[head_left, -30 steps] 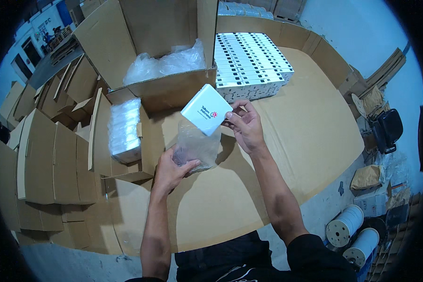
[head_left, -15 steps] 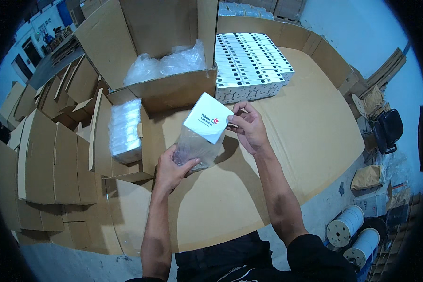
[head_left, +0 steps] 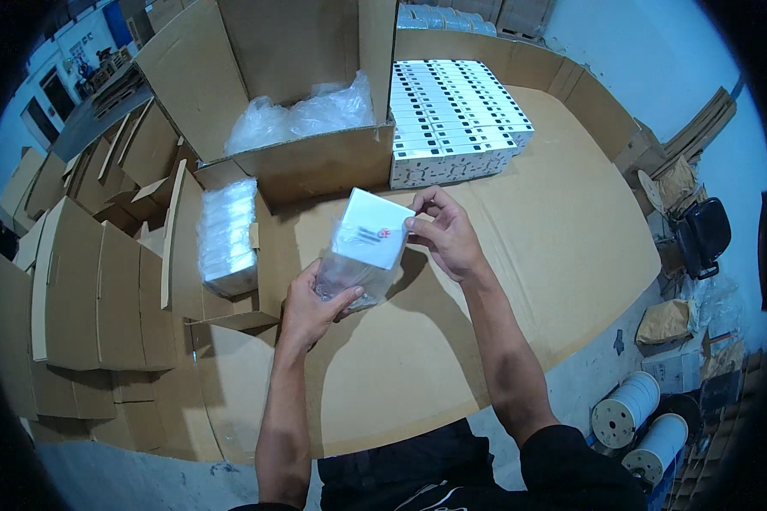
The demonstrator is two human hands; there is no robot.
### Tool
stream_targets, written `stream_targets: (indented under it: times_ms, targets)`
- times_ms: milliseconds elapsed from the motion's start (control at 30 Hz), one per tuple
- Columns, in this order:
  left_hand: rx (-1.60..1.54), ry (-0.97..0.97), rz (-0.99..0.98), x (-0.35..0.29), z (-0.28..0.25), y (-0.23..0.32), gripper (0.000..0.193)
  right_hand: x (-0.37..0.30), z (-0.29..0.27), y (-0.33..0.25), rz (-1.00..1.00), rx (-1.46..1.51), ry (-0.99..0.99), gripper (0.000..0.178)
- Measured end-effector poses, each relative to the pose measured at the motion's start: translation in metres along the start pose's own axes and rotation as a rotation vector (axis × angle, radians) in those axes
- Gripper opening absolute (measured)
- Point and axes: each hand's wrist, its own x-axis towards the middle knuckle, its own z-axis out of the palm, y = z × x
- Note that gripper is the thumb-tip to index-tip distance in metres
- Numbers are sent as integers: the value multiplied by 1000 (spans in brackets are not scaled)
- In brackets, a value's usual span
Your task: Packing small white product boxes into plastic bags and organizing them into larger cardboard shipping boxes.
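A cardboard-covered table (head_left: 571, 255) carries a big open carton (head_left: 298, 111) lined with plastic, a block of stacked white boxes (head_left: 452, 119) to its right and a wrapped bundle (head_left: 227, 234) to its left, all clear of the hands. Above the bare middle, the right hand (head_left: 447, 234) pinches the upper right corner of a small white box (head_left: 371, 228). The box is tilted, its lower end sunk in a clear plastic bag (head_left: 349, 277) that the left hand (head_left: 311, 302) grips from below.

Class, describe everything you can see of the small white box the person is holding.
The small white box is flat, square and looks like cardboard, with a small dark and red mark printed on its face. It is closed, tilted, and partly inside a clear plastic bag. The right hand pinches its upper right edge; the left hand grips the bag below, above the cardboard-covered table.
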Motion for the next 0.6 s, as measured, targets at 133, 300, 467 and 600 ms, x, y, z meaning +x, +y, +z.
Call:
stream_targets:
  times_ms: [133,300,467,600]
  targets:
    - [15,-21,-1,0,-3,0,41,-3,7,-5,117,6,-30,22]
    - [-107,-33,141,5,4,-4,39,0,3,6,17,-101,-65,19]
    - [-110,-36,74,9,1,-14,33,0,1,12,-2,-208,-173,15]
    - [-185,47,145,10,10,-16,32,-4,17,0,92,-304,-160,19]
